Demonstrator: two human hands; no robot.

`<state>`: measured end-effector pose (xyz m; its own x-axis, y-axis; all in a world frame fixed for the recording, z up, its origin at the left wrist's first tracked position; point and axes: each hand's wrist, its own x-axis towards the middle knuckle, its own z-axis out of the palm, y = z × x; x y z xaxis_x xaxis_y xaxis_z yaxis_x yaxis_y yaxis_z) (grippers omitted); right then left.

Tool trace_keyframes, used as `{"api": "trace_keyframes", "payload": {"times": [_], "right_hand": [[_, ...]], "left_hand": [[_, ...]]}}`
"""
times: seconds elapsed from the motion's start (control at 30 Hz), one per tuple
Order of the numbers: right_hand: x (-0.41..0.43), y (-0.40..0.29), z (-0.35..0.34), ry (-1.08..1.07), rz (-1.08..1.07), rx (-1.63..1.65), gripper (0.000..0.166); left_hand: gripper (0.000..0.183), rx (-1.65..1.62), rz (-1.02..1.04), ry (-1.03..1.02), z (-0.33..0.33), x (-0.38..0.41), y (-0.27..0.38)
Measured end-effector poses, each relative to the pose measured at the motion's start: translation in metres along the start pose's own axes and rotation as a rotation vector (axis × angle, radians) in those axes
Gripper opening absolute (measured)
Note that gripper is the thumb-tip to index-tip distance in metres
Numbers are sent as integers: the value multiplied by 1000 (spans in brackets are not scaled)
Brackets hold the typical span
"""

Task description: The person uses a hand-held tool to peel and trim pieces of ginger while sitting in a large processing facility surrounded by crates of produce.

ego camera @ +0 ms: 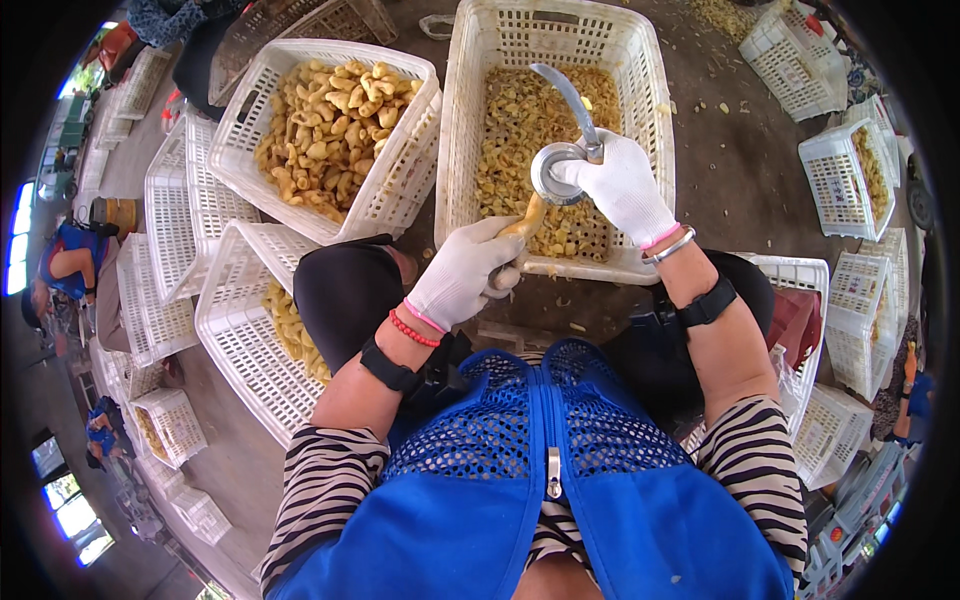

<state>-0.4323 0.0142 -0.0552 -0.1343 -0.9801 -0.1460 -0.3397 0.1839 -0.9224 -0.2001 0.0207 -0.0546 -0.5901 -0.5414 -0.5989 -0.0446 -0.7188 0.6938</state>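
My gloved left hand (pixel 470 264) is closed around a piece of ginger root (pixel 531 218), whose upper end points towards my right hand. In my gloved right hand (pixel 619 184) are a round metal ring-shaped tool (pixel 558 173) and a curved metal blade (pixel 568 90) that points up and to the left. The ginger's tip is just below the round tool; whether they touch I cannot tell. Beneath both hands stands a white plastic crate (pixel 458 142) with peelings and scraps (pixel 514 135) over its bottom. Left of it, another white crate (pixel 262 169) holds a heap of ginger (pixel 330 127).
By my left knee, a tilted white crate (pixel 247 352) holds pale ginger pieces (pixel 296 330). A crate with dark red material (pixel 793 322) is beside my right knee. More crates (pixel 847 176) line both sides. Co-workers sit at the far left (pixel 71 259). Scraps lie on the floor.
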Motion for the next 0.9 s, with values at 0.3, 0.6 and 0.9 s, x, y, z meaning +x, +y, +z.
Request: {"api": "trace_keyframes", "payload": {"times": [0.3, 0.6, 0.9], "right_hand": [[-5, 5, 8, -170, 72, 18, 30], [-7, -5, 15, -22, -90, -280, 23], [-10, 1, 22, -42, -317, -492, 22]], "left_hand": [[16, 36, 26, -5, -13, 5, -11], [12, 69, 41, 45, -10, 9, -8], [12, 72, -24, 137, 4, 9, 6]]}}
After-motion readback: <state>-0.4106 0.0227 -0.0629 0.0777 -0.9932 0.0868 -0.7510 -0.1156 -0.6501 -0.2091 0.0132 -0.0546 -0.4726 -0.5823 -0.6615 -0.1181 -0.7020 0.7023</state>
